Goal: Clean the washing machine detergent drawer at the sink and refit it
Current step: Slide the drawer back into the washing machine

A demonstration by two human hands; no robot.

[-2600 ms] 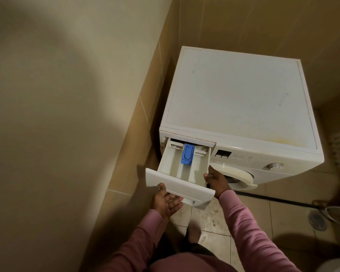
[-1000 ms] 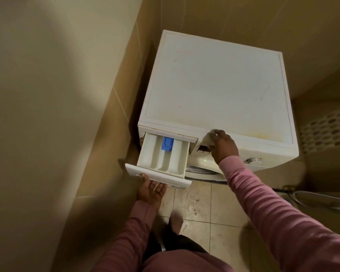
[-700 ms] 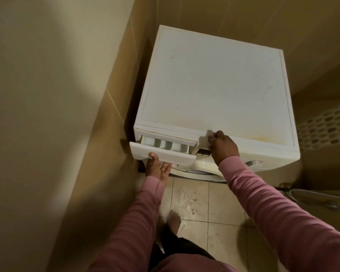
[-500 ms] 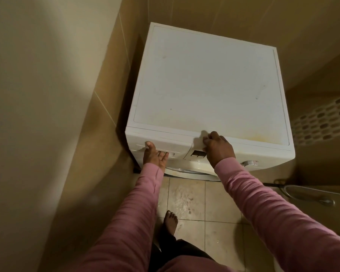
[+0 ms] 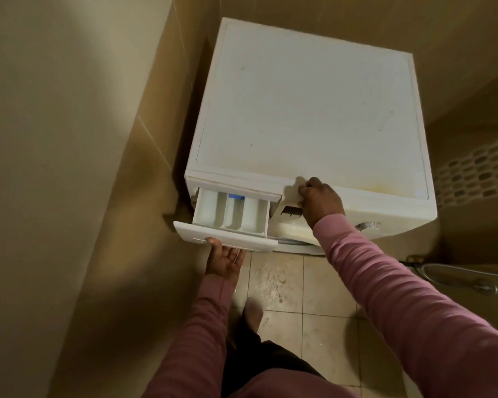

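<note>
The white washing machine [image 5: 314, 110] stands in a corner. Its white detergent drawer [image 5: 230, 216] sticks partly out of the slot at the front left, showing three compartments and a strip of the blue insert [image 5: 236, 197]. My left hand [image 5: 224, 258] is under the drawer's front panel, palm up, fingertips hooked on its lower edge. My right hand [image 5: 319, 201] presses on the machine's front top edge beside the slot, above the small display.
A tiled wall [image 5: 144, 168] runs close along the machine's left side. A metal hose [image 5: 457, 278] lies on the stained tile floor [image 5: 285, 282] at the right. My bare foot [image 5: 252, 313] stands just in front of the machine.
The drawer was pushed fully into the machine half a second ago; now it is out again by about half its length, drawn by my left hand. My right hand has stayed on the machine's edge.
</note>
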